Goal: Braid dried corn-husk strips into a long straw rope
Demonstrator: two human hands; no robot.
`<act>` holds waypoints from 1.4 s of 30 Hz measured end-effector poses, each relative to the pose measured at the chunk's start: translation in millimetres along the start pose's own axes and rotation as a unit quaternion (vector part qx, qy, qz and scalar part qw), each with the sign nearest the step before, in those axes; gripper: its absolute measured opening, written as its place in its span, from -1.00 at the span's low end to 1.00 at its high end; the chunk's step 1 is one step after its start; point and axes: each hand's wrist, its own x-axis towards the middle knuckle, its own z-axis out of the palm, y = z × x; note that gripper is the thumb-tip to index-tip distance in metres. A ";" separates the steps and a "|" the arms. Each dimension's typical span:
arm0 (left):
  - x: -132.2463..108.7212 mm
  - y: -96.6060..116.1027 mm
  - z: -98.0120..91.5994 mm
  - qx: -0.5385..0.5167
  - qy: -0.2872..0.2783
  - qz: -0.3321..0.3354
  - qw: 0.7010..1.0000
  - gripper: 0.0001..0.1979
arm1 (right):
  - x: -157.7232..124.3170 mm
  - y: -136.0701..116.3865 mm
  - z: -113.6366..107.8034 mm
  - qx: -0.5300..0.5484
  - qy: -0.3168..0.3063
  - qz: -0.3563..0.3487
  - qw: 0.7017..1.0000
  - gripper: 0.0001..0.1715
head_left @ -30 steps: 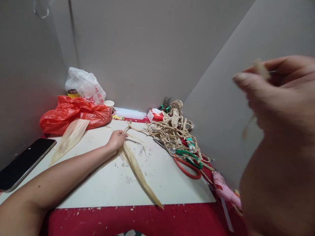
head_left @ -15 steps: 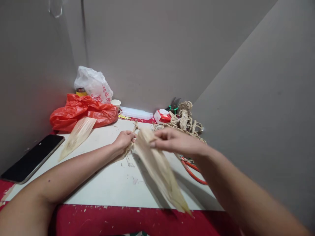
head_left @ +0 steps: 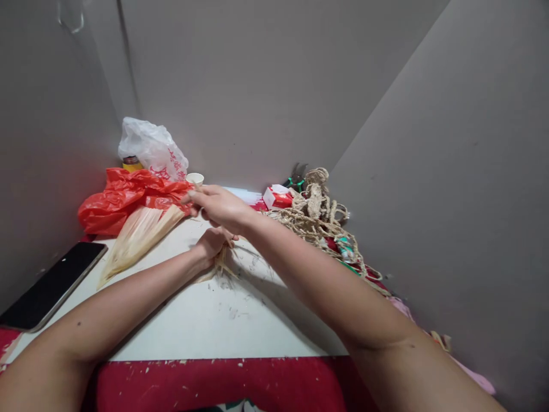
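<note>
My left hand (head_left: 211, 243) is closed around a corn-husk braid (head_left: 223, 260), whose frayed strands poke out past the fingers above the white board (head_left: 184, 326). Crossing over it, my right hand (head_left: 217, 205) reaches to the left with its fingers loosely apart, close to the upper end of the dried corn husks (head_left: 143, 237). These pale husks lie on the board against the red plastic bag (head_left: 114, 200). Part of the braid is hidden by my left hand.
A phone (head_left: 54, 286) lies at the left edge. Behind stand a white plastic bag (head_left: 152, 146) and a paper cup (head_left: 195, 178). At right are a red-and-white box (head_left: 278, 197), pliers (head_left: 297, 177) and a heap of braided cord (head_left: 309, 226). Grey walls close in the table.
My right hand has moved left across my left hand, carrying the husk to the one by the red bag. That husk no longer hangs over the board's middle. My left hand stays in place.
</note>
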 end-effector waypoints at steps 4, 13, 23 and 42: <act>3.4 -5.2 -0.9 -0.035 -0.042 -0.036 0.998 -0.89 | -44.2 22.6 -38.7 0.038 0.006 0.068 0.997 -0.66; 2.5 1.9 -5.3 -0.043 -0.102 -0.064 0.992 -0.88 | -77.0 53.4 -76.8 -0.256 0.042 -0.044 0.965 -0.65; 4.2 7.9 -8.6 0.012 -0.132 -0.060 0.989 -0.77 | -22.8 106.3 -66.7 -0.129 -0.092 0.151 0.976 -0.52; 7.9 31.0 -23.9 0.394 -0.145 0.026 0.907 -0.79 | -30.4 122.2 -51.6 0.136 -0.007 0.205 0.969 -0.63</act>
